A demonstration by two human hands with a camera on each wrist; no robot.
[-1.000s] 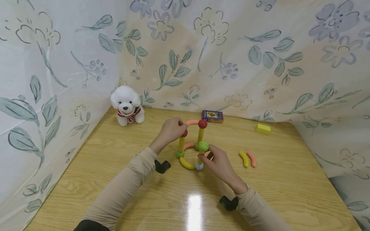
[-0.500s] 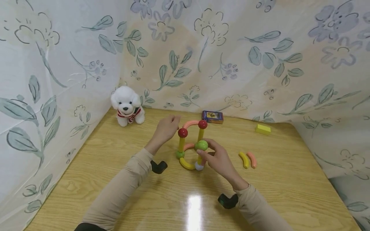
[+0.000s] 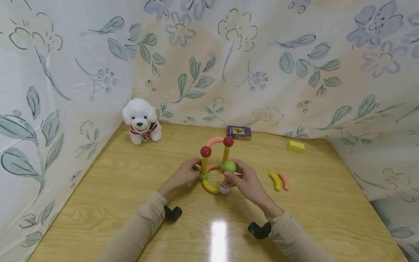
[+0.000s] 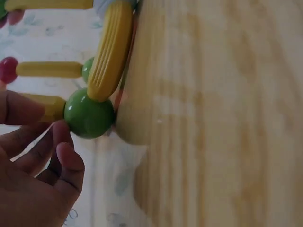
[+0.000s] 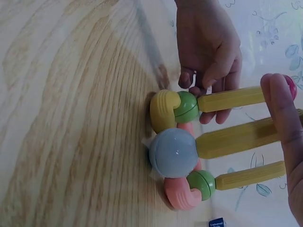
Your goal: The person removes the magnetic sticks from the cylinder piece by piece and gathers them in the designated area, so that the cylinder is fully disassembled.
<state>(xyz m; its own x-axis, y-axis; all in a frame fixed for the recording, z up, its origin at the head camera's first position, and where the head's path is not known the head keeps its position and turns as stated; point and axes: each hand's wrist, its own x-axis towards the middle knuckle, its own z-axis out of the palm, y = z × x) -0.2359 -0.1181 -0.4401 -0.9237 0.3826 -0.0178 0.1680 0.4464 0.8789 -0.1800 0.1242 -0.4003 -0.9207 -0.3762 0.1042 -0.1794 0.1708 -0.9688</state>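
A frame of toy building sticks and balls stands on the table. Two upright yellow sticks bear red balls (image 3: 205,151), joined on top by a pink curved stick (image 3: 214,140). My left hand (image 3: 183,177) grips the left upright stick low down, its thumb on the stick and its fingers beside the lower green ball (image 4: 89,114). My right hand (image 3: 247,183) holds the front-right yellow stick (image 5: 236,140) between thumb and fingers, just below a green ball (image 3: 230,166). That stick rises from a pale blue ball (image 5: 174,152). A yellow curved stick (image 3: 211,187) links the base balls in front.
To the right lie a loose yellow curved stick (image 3: 275,181) and a loose pink one (image 3: 284,181). Farther back are a yellow block (image 3: 296,146) and a small blue box (image 3: 239,133). A white toy dog (image 3: 141,120) sits at the back left, before a floral cloth.
My left hand has let go of the top near the left red ball and come down to the lower part of that upright. The right hand stays at the front-right stick.
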